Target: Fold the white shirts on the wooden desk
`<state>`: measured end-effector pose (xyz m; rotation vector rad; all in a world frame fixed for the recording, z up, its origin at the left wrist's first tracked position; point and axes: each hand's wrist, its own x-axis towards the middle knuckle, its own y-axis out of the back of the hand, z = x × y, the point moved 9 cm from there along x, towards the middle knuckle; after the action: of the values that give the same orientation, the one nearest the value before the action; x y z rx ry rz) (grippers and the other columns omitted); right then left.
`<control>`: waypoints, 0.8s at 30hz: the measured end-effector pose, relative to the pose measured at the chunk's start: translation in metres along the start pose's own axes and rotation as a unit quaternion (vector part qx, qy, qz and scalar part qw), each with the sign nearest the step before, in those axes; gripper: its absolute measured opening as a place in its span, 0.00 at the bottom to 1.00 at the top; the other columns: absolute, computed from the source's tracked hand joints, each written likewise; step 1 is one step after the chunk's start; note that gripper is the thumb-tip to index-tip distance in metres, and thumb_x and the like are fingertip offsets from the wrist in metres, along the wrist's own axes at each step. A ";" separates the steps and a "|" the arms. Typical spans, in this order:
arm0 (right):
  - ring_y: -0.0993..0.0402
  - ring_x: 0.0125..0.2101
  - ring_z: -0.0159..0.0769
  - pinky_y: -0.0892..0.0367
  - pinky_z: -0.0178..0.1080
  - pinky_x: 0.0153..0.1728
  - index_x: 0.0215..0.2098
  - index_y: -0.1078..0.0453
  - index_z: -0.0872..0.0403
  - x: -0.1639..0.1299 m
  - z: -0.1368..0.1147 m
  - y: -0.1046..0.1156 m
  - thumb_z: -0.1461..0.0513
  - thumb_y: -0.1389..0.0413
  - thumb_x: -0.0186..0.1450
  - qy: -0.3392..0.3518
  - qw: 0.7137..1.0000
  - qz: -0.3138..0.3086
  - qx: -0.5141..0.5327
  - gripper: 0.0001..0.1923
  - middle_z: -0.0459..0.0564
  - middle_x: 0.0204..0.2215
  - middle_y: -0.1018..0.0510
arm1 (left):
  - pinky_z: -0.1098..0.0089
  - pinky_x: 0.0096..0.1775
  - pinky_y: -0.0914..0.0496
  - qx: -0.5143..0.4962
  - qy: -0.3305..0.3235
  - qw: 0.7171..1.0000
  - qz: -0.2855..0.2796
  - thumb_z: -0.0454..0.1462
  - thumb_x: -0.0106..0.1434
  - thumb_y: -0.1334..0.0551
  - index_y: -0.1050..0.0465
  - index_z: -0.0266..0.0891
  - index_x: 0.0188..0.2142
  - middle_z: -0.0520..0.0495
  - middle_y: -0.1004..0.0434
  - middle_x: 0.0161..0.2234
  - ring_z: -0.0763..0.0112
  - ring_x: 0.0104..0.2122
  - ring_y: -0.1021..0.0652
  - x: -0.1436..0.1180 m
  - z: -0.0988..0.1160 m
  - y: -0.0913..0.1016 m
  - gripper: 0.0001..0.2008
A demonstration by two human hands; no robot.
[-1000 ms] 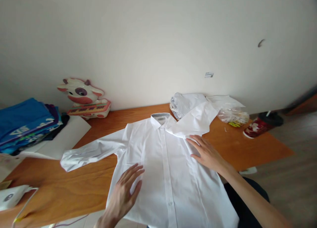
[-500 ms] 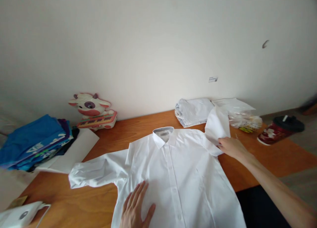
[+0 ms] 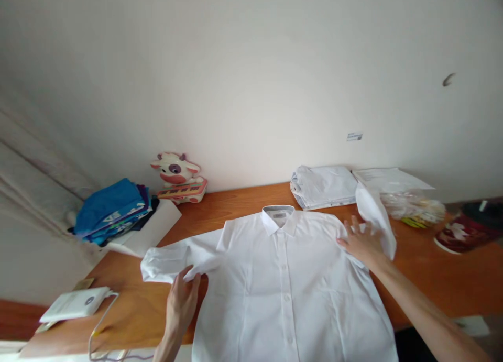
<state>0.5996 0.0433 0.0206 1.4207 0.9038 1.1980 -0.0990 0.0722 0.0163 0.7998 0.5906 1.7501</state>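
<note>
White shirt (image 3: 251, 294) lies buttons-up across the wooden bench (image 3: 239, 198), collar (image 3: 292, 227) toward the wall (image 3: 236, 89). Left hand (image 3: 181, 299) at the lower edge of the left-side sleeve (image 3: 167, 262), pinching or merely touching, cannot tell; right hand (image 3: 363, 244) open, fingers spread, at the right-side sleeve (image 3: 372, 210). Smoothing probably goes best with light, flat strokes outward, both sleeves evenly, so the collar and button strip (image 3: 285, 278) lie straight.
</note>
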 end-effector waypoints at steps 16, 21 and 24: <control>0.52 0.76 0.68 0.57 0.75 0.71 0.78 0.42 0.44 -0.021 -0.124 -0.031 0.42 0.55 0.76 0.105 0.989 0.060 0.091 0.37 0.54 0.78 0.44 | 0.40 0.62 0.34 0.171 -0.004 0.983 0.065 0.53 0.65 0.35 0.25 0.39 0.57 0.31 0.21 0.61 0.36 0.63 0.27 0.066 0.009 0.075 0.27; 0.49 0.76 0.68 0.55 0.75 0.71 0.78 0.41 0.43 -0.023 -0.126 -0.023 0.42 0.54 0.75 0.109 0.986 0.066 0.107 0.37 0.54 0.78 0.42 | 0.46 0.53 0.26 0.047 0.073 0.988 0.125 0.52 0.62 0.34 0.22 0.40 0.38 0.40 0.15 0.38 0.44 0.47 0.18 0.059 0.015 0.111 0.18; 0.50 0.76 0.69 0.56 0.75 0.71 0.78 0.41 0.44 -0.024 -0.126 -0.021 0.42 0.54 0.75 0.108 0.984 0.073 0.120 0.37 0.55 0.77 0.41 | 0.54 0.47 0.22 -0.007 0.083 0.973 0.214 0.54 0.65 0.38 0.23 0.41 0.44 0.45 0.16 0.36 0.50 0.45 0.17 0.034 0.025 0.146 0.21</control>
<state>0.4726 0.0537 -0.0071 1.5915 1.1394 1.4110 -0.1772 0.0606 0.1460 0.8194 0.5420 2.2302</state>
